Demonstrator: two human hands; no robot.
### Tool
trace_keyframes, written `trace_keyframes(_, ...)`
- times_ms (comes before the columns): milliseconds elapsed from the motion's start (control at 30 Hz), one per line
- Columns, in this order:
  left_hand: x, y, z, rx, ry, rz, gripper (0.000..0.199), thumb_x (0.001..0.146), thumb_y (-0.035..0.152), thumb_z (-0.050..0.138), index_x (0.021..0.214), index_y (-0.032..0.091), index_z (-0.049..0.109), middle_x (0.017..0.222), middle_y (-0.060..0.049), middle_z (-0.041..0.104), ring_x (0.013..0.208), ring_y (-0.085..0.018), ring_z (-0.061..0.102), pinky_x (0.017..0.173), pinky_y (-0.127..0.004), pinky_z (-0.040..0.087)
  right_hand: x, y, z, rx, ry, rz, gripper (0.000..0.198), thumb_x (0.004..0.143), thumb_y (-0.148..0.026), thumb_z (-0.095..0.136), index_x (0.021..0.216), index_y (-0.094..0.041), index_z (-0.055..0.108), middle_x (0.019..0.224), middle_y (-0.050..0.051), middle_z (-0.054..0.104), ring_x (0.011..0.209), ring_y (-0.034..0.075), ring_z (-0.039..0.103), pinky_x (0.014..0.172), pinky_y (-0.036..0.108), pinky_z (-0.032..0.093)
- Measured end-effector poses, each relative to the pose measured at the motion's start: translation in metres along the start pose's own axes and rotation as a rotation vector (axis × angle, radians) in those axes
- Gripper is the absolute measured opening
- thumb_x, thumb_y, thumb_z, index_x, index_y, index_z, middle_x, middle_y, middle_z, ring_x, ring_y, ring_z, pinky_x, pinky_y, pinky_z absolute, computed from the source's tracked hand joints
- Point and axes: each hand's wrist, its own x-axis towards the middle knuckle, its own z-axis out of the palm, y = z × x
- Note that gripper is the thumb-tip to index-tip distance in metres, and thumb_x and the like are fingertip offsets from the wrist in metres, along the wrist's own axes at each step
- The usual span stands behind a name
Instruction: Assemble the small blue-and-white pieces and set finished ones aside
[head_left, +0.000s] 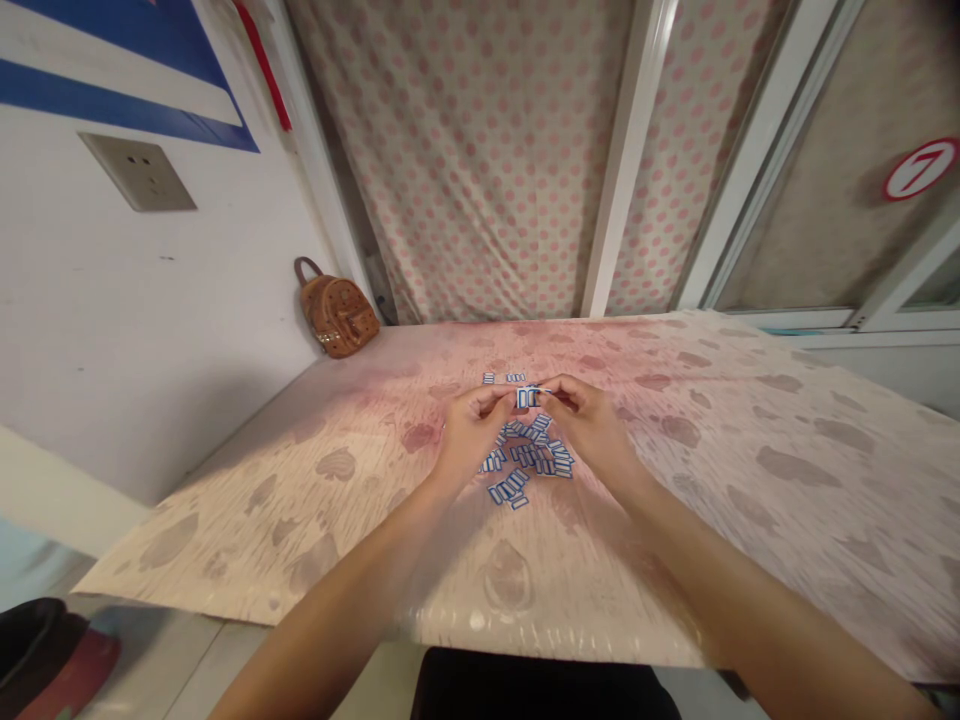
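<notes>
Between my two hands, a little above the table, is a small strip of blue-edged white labels [528, 397]. My left hand [474, 425] pinches its left end between thumb and fingers. On the right end, the thumb and fingers of my right hand [589, 420] are closed. Below and between the hands lies a loose pile of similar blue-and-white label pieces [531, 456], some overlapping. Just beyond my hands, two more small pieces [515, 378] rest on the tablecloth. What is printed on the pieces is too small to read.
A patterned pinkish tablecloth [315, 520] covers the table. At the back left, a small brown backpack-shaped bag [341, 312] stands against the wall. A dotted curtain [480, 150] hangs behind the far edge. On the floor at lower left is a dark and red bin-like container [56, 660].
</notes>
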Motion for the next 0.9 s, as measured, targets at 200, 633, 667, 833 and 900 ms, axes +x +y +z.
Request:
trace_keyframes(200,-0.0018,-0.0012,0.001,-0.001,-0.017,0.03,0.022,0.082,0.029,0.066,0.096,0.015,0.074,0.094,-0.006,0.076,0.079,-0.018,0.072,0.078,-0.03,0.059,-0.0006,0.0007,0.0005,-0.009,-0.002,-0.007,0.011,0.082,-0.031,0.058,0.077,-0.022,0.061,0.08,0.003,0.065,0.078,0.019,0.061,0.07,0.032,0.049)
trace_keyframes(633,-0.0023,-0.0032,0.0013,0.007,0.003,0.024,0.019,0.079,0.029,0.07,0.091,0.015,0.074,0.09,-0.007,0.076,0.076,-0.018,0.072,0.073,-0.029,0.058,0.0,0.0033,0.0017,-0.07,0.019,-0.067,0.013,0.083,-0.03,0.057,0.074,-0.021,0.059,0.08,0.003,0.063,0.08,0.019,0.06,0.076,0.034,0.047)
trace_keyframes(667,-0.0018,-0.0029,0.0013,0.003,0.012,0.018,0.019,0.078,0.029,0.07,0.09,0.015,0.074,0.09,-0.007,0.076,0.075,-0.018,0.072,0.073,-0.03,0.059,0.0004,0.0041,0.002,-0.064,0.028,-0.064,0.012,0.082,-0.03,0.057,0.075,-0.021,0.058,0.08,0.003,0.063,0.08,0.018,0.06,0.077,0.034,0.047)
trace_keyframes(833,0.0018,-0.0038,-0.0015,-0.023,0.049,0.011,0.02,0.076,0.031,0.072,0.087,0.015,0.074,0.089,-0.006,0.076,0.075,-0.018,0.072,0.073,-0.03,0.059,0.0028,0.0087,0.0029,0.068,0.105,-0.007,0.02,0.076,-0.031,0.066,0.09,-0.022,0.056,0.088,0.004,0.064,0.084,0.019,0.061,0.077,0.034,0.048)
trace_keyframes(900,0.0025,-0.0043,-0.0026,-0.022,0.047,0.008,0.021,0.076,0.032,0.073,0.087,0.015,0.073,0.088,-0.006,0.076,0.074,-0.018,0.072,0.072,-0.03,0.06,0.0028,0.0076,0.0025,0.078,0.071,0.004,0.02,0.077,-0.032,0.065,0.093,-0.022,0.059,0.089,0.004,0.065,0.085,0.019,0.061,0.078,0.034,0.048)
